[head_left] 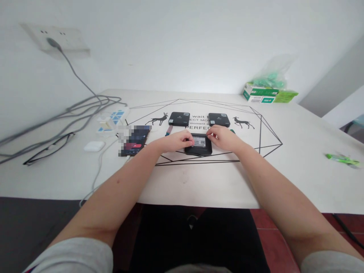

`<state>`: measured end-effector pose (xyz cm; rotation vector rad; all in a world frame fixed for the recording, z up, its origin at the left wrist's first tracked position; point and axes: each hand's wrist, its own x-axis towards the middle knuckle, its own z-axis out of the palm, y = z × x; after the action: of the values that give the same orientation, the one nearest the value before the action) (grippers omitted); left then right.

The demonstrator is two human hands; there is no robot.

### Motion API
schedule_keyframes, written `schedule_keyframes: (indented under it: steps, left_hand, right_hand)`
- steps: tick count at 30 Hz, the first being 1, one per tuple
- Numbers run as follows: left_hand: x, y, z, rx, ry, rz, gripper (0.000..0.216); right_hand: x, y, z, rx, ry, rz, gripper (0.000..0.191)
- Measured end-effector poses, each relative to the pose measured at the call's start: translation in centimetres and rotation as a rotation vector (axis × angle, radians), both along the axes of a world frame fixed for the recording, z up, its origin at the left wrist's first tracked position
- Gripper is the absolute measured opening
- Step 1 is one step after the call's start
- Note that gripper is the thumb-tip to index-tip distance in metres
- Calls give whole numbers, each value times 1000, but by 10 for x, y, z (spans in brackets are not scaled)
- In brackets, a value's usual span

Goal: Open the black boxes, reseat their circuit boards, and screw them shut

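One flat black square case (200, 150) with white printed label (199, 141), lying on white bench (204, 185) patterned with black lines. Left hand (182, 139) with thumb and fingers bunched over label's left end; cannot tell whether gripping anything. Right hand (223, 137) with bent fingers at case's far right corner; cannot tell whether grasping or just touching. Just beyond, black rounded-square box (179, 119) on left, matching stickered black box (218, 120) on right. Farther left, dark phone (136, 139), partly pixelated; white rounded pod (94, 146).
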<state>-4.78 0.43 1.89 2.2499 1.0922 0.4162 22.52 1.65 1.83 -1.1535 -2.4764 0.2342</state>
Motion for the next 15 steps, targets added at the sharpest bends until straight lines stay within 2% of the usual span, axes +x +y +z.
schedule_keyframes:
  steps: [10, 15]
  left_hand:
    - [-2, -2, 4, -19, 32, -72, 23]
    - [-5, 1, 7, -37, 10, 28, 26]
  right_hand:
    - [-3, 0, 2, -17, -80, 30, 21]
    - [-2, 3, -1, -17, -20, 64, 26]
